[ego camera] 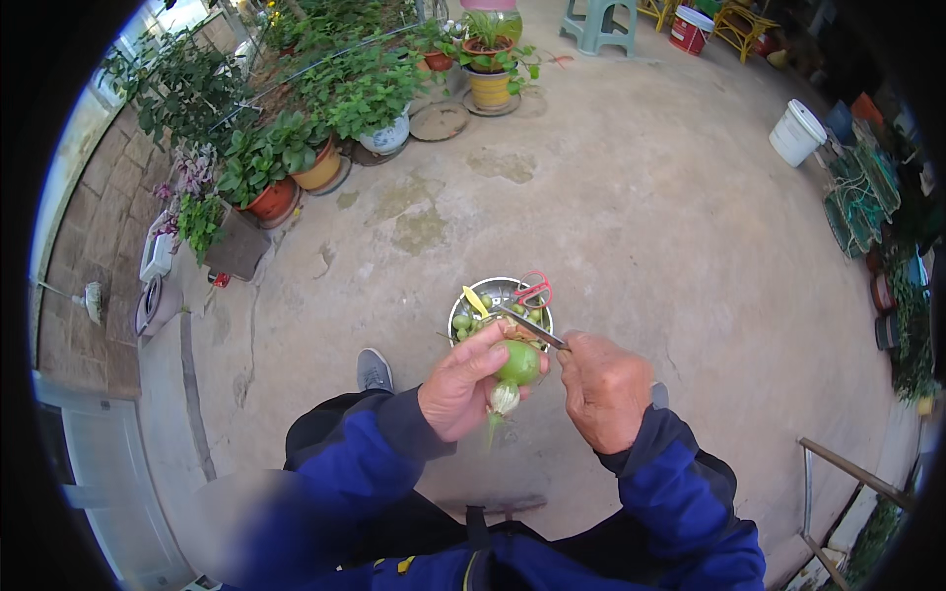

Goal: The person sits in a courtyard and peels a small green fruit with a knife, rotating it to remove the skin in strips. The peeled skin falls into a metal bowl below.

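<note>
My left hand (465,380) is closed around a small green bottle gourd (517,363). Its larger bulb faces away from me, and the smaller, pale striped end (504,397) points toward my body with a thin stem. In my right hand (607,390) is a knife (543,334), its blade angled up and left just beyond the gourd; contact cannot be told. Below and beyond both hands, a metal basin (452,306) holds several small green gourds (462,323). Red-handled scissors (533,289) and a yellow-handled tool (475,301) rest in the basin, partly hidden.
A concrete floor (606,207) surrounds the basin, with my grey shoe (374,369) left of it. Potted plants (319,166) line the far left. A plastic stool (600,28), a white bucket (798,133) and green netting (861,196) stand farther off. A metal rail (853,469) is at lower right.
</note>
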Demonstrator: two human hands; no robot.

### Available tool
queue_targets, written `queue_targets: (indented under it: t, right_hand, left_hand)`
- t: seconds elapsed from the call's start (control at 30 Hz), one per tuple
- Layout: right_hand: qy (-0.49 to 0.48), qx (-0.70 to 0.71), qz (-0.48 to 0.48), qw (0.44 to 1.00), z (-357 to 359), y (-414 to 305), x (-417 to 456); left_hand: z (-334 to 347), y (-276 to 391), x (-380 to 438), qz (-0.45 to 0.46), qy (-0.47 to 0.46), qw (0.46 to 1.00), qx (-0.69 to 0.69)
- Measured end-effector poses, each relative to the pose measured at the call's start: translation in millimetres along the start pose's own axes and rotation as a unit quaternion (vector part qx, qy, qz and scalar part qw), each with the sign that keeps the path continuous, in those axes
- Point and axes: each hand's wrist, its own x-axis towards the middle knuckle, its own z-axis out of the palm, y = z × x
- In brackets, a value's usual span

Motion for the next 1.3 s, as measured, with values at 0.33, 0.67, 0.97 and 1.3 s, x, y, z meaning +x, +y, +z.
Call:
queue_targets:
  t: [0.33, 0.67, 0.97, 1.3]
  right_hand:
    - [0.027, -0.027, -0.075, 0.996, -7.0, -8.3, -1.5]
    - [-0.003, -0.071, -0.11, 0.991, 0.6, -6.2, -4.9]
    - [0.003, -0.076, -0.118, 0.99, -4.0, -9.6, -3.2]
    - [-0.01, -0.085, -0.099, 0.991, -7.1, -12.7, -2.4]
  left_hand:
    - [-6.9, 1.1, -1.6, 0.015, 0.003, 0.994, -0.104]
    - [-7.5, 4.3, -0.5, 0.007, 0.002, 0.995, -0.099]
    - [-8.2, -0.1, -1.0, 0.02, 0.02, 0.998, -0.055]
    - [-7.4, -1.8, -1.0, 0.027, 0.03, 0.999, 0.004]
